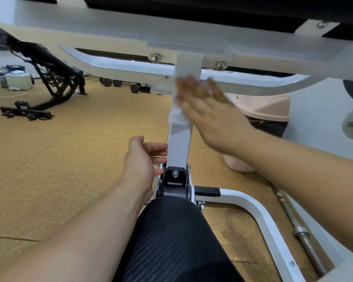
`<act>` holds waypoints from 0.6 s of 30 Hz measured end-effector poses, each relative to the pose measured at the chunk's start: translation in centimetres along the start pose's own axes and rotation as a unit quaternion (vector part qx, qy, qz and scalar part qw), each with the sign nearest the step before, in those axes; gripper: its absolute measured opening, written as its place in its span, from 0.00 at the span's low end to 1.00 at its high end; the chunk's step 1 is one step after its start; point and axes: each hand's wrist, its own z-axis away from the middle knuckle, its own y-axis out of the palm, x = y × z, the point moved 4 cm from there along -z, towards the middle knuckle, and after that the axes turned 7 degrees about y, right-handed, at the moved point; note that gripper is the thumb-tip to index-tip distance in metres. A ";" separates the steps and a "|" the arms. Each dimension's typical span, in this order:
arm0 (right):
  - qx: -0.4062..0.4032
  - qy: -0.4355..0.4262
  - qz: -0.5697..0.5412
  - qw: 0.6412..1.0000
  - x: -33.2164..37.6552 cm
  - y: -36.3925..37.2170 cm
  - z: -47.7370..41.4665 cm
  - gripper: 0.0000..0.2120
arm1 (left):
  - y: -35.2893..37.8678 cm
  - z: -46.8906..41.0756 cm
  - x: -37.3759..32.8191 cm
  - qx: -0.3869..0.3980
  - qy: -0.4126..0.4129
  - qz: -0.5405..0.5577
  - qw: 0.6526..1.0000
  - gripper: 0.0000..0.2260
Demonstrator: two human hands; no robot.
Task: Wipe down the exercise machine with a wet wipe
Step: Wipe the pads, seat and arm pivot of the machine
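Black pad [171, 241] foreground | left hand [140, 161] loose-fingered, empty, beside white post [179, 145] | right hand [208, 112] flat, pressing blurred white wipe [178, 117]

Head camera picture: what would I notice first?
The right hand, fingers flat, presses a white wet wipe against the white metal upright post in the middle. Lower down, the left hand reaches to the post's base. A black folding weight bench sits far left on the brown floor.
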 end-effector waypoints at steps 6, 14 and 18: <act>0.154 -0.251 -0.037 0.955 5.9 1.8 6.3 0.30 | 0.2 -0.1 0.3 -0.036 -0.020 0.048 0.998 0.29; 0.258 -0.152 -0.131 0.945 3.0 -4.0 4.2 0.30 | -0.4 2.1 -1.3 -0.138 -0.117 0.027 0.983 0.22; 0.390 0.008 -0.249 0.887 0.4 -8.6 3.3 0.31 | -0.1 4.3 -6.9 -0.110 -0.149 -0.048 0.982 0.17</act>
